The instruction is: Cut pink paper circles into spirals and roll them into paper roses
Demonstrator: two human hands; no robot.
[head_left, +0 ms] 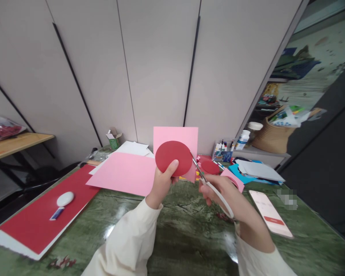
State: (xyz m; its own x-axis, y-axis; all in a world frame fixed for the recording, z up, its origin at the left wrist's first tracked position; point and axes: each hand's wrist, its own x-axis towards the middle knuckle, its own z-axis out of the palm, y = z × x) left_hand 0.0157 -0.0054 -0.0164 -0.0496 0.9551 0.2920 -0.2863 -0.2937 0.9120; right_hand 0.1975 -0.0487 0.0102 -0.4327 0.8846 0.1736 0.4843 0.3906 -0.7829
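Note:
My left hand (163, 181) is raised over the table, pinching a red paper disc (172, 156) together with a pink paper sheet (180, 136) that stands behind it. My right hand (218, 191) grips white-handled scissors (211, 185). The blades point up and left and meet the pink sheet at the disc's right edge. Both sleeves are cream coloured.
On the green marbled table (186, 222) lie a large pink sheet (123, 172), a red sheet (43, 214) bearing a white oval object (64, 198), a phone (270, 212) at right, coloured paper scraps (247, 172) and a pen holder (222, 153) at the back.

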